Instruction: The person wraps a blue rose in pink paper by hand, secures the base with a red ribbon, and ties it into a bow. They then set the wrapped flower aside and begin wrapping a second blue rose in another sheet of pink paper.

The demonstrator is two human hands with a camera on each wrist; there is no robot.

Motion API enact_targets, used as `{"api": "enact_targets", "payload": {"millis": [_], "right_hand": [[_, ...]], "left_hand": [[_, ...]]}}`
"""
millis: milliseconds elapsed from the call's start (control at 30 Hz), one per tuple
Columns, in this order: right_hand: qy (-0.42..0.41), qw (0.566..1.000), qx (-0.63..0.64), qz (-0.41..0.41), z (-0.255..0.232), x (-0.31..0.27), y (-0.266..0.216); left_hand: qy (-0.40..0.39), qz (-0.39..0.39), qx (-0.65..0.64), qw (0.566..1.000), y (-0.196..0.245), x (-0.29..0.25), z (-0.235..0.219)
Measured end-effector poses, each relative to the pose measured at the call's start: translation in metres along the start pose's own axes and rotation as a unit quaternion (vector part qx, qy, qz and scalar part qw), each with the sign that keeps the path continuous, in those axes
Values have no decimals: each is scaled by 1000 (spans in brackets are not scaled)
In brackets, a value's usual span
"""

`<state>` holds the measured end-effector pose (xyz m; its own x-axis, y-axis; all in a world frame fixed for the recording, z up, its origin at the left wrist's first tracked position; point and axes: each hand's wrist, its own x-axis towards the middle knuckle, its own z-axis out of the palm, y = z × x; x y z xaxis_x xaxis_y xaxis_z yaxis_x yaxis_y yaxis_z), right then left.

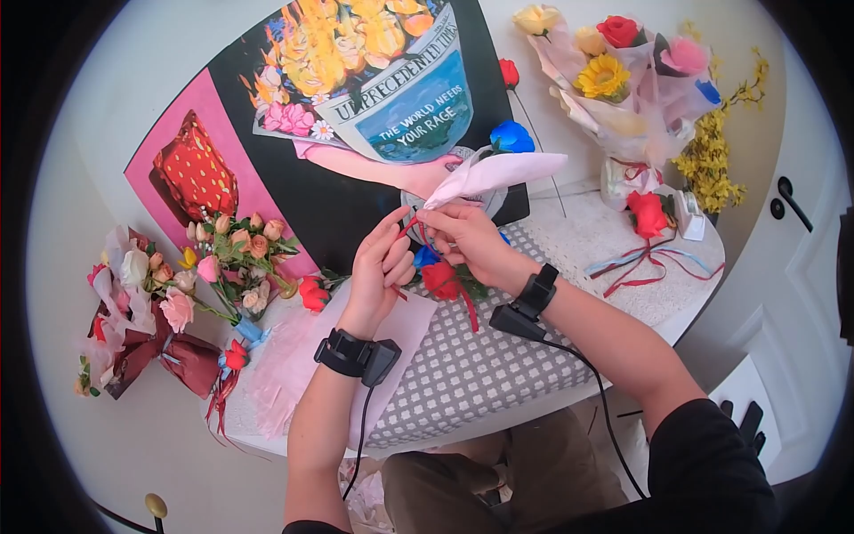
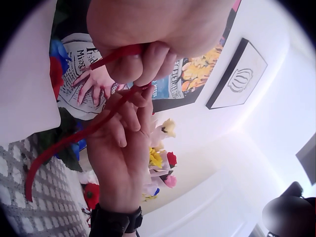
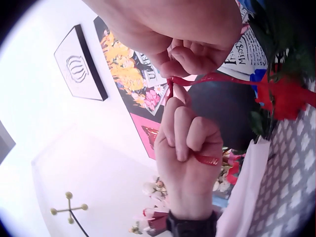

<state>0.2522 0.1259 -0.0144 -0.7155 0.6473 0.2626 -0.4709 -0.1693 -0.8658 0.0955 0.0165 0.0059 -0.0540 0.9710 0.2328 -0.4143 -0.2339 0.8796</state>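
Note:
A blue rose [image 1: 511, 137] wrapped in pale pink paper [image 1: 498, 175] points up and right above the hands in the head view. At the narrow lower end of the wrap, my left hand [image 1: 382, 267] grips a red ribbon [image 2: 74, 136], with a loose end showing at its palm in the right wrist view. My right hand [image 1: 476, 245] pinches the same ribbon close beside the left fingertips. A long tail of it hangs below the right hand in the left wrist view. Just under the hands, a red rose [image 1: 440, 280] lies on the grey patterned cloth [image 1: 480, 374].
Pink paper sheets [image 1: 307, 365] lie at the table's left front. Bouquets [image 1: 169, 329] stand on the left, another bouquet [image 1: 623, 98] at the back right. A tape dispenser [image 1: 689, 216] sits by a ribboned red rose [image 1: 647, 214]. Behind leans a large painted poster [image 1: 356, 98].

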Motion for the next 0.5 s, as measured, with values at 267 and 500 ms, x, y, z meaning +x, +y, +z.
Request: {"api": "enact_targets", "payload": {"millis": [267,500], "right_hand": [[91,993,-11,-73,6,-3,-6],[27,992,122,-22,3,-1,-7]], "left_hand": [[26,-29,81,996,-5,2,5],[21,-18,92,995,-8,0,7]]}}
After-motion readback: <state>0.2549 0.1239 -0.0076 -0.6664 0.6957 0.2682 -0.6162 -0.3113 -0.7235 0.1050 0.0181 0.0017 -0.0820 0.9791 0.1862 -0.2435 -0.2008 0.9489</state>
